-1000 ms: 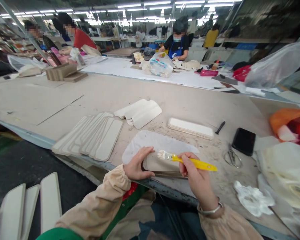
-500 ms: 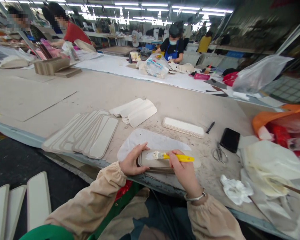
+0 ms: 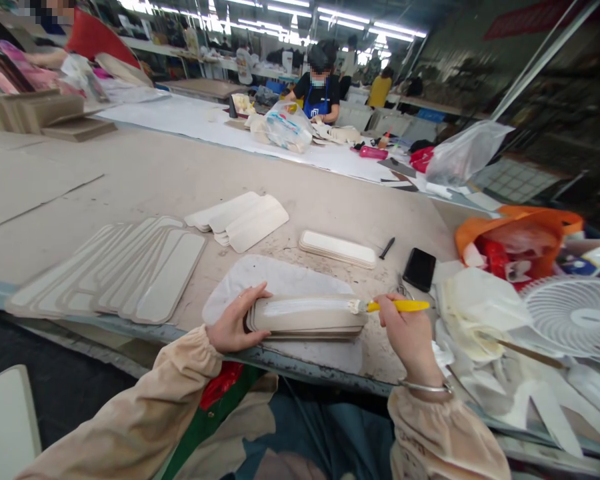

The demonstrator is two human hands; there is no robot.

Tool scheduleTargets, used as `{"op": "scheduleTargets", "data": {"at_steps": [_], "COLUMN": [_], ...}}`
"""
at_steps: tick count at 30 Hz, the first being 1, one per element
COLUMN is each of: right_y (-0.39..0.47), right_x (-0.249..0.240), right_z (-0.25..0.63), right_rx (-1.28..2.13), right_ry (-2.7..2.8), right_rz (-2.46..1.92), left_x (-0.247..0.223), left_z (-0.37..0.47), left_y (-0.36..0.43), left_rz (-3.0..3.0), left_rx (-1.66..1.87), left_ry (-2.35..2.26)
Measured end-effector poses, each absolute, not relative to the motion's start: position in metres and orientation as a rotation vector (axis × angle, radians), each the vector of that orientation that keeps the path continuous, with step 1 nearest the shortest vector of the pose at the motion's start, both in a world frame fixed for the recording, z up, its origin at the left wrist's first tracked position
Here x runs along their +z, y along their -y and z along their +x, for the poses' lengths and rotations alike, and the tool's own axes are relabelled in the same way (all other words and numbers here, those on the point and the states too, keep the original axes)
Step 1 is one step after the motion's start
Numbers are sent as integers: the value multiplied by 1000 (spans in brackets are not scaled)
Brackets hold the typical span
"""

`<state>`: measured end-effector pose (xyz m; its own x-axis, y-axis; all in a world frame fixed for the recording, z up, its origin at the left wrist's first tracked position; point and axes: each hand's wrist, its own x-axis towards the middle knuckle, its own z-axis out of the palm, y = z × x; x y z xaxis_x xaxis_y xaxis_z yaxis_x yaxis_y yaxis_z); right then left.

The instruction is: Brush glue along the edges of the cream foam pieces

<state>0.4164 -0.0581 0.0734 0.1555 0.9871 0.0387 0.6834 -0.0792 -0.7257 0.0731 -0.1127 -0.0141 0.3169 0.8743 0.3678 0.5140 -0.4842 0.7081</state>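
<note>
My right hand (image 3: 403,327) grips a brush with a yellow handle (image 3: 405,306). Its white-coated bristles (image 3: 354,306) touch the right end of the top board in a stack of long grey-beige boards (image 3: 305,323). A wet white streak runs along that board. At the stack's left end my left hand (image 3: 240,320) is closed around the edges, thumb in front and fingers behind. Beneath the stack lies a white sheet (image 3: 265,273). Left of it, boards with pale faces (image 3: 170,280) are fanned out, and pale strips (image 3: 257,223) overlap behind.
Farther right are a short stack of pale strips (image 3: 337,248), a black phone (image 3: 419,269), an orange bag (image 3: 510,233) and a white fan (image 3: 580,317). Grey board blocks (image 3: 35,113) stand at the far left. A co-worker in a blue apron (image 3: 316,100) works across the table.
The brush has moved right along the top board, from near its left end to its right end, leaving a longer white streak. The view has turned right; my left hand keeps its hold.
</note>
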Motion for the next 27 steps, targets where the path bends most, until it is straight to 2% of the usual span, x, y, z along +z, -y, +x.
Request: {"op": "scheduleTargets", "data": {"at_steps": [4,9,12,18,27], "right_y": [66,84,93,96,82], "right_x": [77,70,60,50,69], "right_z": [400,335,301,295,347], "right_rx": [665,1267,1469,1392,1175], "right_ry": [1569,1371,1372,1574,1718], "right_rz": [-1693,-1313,-1238,-1286,-1472], "left_x": [-16,-22,-24,-23,-18], "left_z": [73,72,72,72,72], "left_y": [113,112,111,111,112], "left_rz": [2126,2123,2115,2132,2152], "left_rx": [1060,1110,1121,1115,1068], "left_ry": [-1199,-1140,-1122,-1141,-1200]}}
